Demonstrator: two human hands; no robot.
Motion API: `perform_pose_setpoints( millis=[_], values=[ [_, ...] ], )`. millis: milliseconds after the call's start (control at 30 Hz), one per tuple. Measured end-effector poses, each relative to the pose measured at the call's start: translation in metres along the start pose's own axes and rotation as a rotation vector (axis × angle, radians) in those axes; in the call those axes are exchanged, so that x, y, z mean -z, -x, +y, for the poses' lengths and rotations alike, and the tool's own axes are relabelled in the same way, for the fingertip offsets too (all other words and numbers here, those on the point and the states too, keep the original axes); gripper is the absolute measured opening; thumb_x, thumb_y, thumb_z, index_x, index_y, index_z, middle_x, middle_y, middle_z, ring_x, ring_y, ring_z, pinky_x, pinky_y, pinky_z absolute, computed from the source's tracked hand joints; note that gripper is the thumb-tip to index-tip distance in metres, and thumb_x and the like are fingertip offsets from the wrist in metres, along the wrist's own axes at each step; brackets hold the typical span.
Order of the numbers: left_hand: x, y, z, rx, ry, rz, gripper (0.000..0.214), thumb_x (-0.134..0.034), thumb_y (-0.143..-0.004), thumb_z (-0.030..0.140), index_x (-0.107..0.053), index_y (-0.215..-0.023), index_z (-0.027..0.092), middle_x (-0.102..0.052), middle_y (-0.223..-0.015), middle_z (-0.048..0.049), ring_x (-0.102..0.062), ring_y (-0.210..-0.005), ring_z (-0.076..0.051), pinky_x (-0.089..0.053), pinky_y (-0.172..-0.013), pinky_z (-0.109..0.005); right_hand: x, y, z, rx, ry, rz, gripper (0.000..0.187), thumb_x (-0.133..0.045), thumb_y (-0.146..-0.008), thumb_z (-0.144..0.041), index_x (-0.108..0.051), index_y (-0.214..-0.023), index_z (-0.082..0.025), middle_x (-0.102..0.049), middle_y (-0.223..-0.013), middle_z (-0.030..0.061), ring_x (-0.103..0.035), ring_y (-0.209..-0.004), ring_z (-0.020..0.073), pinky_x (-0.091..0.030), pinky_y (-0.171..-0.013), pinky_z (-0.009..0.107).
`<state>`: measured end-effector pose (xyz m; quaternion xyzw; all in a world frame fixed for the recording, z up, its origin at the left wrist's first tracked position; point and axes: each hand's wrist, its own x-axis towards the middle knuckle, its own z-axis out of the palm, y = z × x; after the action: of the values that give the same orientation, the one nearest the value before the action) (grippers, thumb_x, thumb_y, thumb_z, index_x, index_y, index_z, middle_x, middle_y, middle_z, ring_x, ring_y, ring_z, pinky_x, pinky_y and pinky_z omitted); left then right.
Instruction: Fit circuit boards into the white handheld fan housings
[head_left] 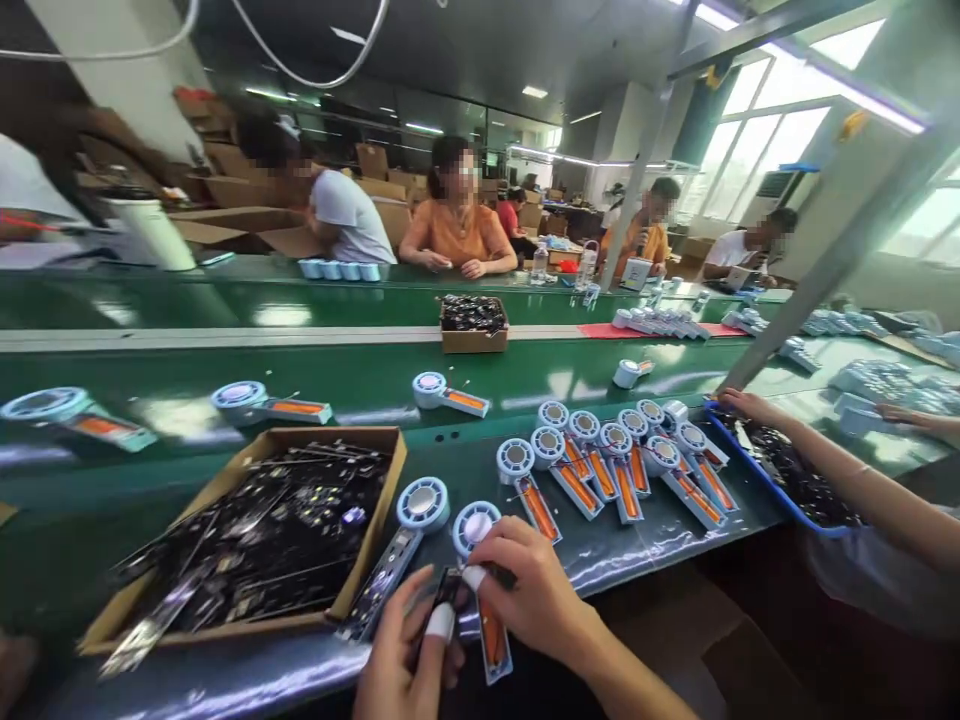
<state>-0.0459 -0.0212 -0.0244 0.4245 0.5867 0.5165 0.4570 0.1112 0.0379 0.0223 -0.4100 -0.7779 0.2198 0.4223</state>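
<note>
My left hand and my right hand meet at the near table edge over a light-blue handheld fan half-shell with an orange battery in its handle. Both hands pinch a small black circuit board above that handle; white cots cover a fingertip on each hand. A second fan shell lies just left of it, its handle holding a dark board. Left of that sits an open cardboard box full of black circuit boards.
Several more fan shells lie grouped to the right. A neighbour's arm reaches into a blue tray of boards. Fan shells ride the green conveyor. A small box of parts sits further back; several workers sit opposite.
</note>
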Motion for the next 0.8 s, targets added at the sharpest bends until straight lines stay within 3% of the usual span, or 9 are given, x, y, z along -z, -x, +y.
perform_pose_setpoints(
  millis=[100, 267, 500, 667, 800],
  values=[
    [0.003, 0.000, 0.006, -0.011, -0.038, -0.050, 0.054, -0.061, -0.087, 0.061, -0.060, -0.120, 0.018, -0.077, -0.079, -0.0048, -0.068, -0.056, -0.018, -0.062, -0.057, -0.030, -0.001, 0.002, -0.002, 0.094, 0.129, -0.043, 0.018, -0.055, -0.095, -0.015, -0.072, -0.093, -0.021, -0.067, -0.088, 0.0050, -0.059, -0.080, 0.0185, -0.050, -0.070, 0.028],
    [0.006, 0.003, 0.002, -0.074, -0.091, 0.003, 0.046, -0.060, -0.090, 0.055, -0.070, -0.116, 0.019, -0.078, -0.079, -0.0056, -0.073, -0.062, -0.021, -0.064, -0.060, -0.032, 0.000, 0.003, -0.009, 0.227, 0.337, -0.069, 0.022, -0.047, -0.098, -0.011, -0.067, -0.093, -0.021, -0.065, -0.086, 0.0056, -0.052, -0.075, 0.0193, -0.045, -0.065, 0.030],
    [0.007, 0.009, -0.007, -0.208, -0.260, 0.044, 0.037, -0.060, -0.092, 0.047, -0.075, -0.118, 0.024, -0.077, -0.121, -0.0100, -0.079, -0.079, -0.024, -0.065, -0.072, -0.033, 0.003, -0.001, -0.017, 0.276, 0.432, -0.105, 0.022, -0.045, -0.098, -0.011, -0.063, -0.090, -0.020, -0.063, -0.083, 0.0057, -0.050, -0.071, 0.0199, -0.043, -0.064, 0.032],
    [0.006, 0.005, 0.003, -0.116, -0.152, 0.003, 0.044, -0.060, -0.091, 0.054, -0.075, -0.116, 0.021, -0.080, -0.081, -0.0051, -0.073, -0.060, -0.020, -0.064, -0.063, -0.030, -0.003, 0.000, -0.008, 0.260, 0.319, -0.058, 0.021, -0.047, -0.098, -0.010, -0.064, -0.091, -0.020, -0.065, -0.083, 0.0057, -0.053, -0.071, 0.0196, -0.045, -0.064, 0.030],
    [0.009, -0.001, 0.013, -0.159, -0.151, -0.001, 0.044, -0.061, -0.089, 0.054, -0.078, -0.112, 0.021, -0.080, -0.083, -0.0054, -0.072, -0.060, -0.019, -0.063, -0.059, -0.029, -0.005, 0.001, -0.001, 0.177, 0.207, -0.031, 0.018, -0.051, -0.095, -0.010, -0.065, -0.093, -0.021, -0.066, -0.086, 0.0053, -0.058, -0.075, 0.0197, -0.049, -0.067, 0.030]
  ],
)
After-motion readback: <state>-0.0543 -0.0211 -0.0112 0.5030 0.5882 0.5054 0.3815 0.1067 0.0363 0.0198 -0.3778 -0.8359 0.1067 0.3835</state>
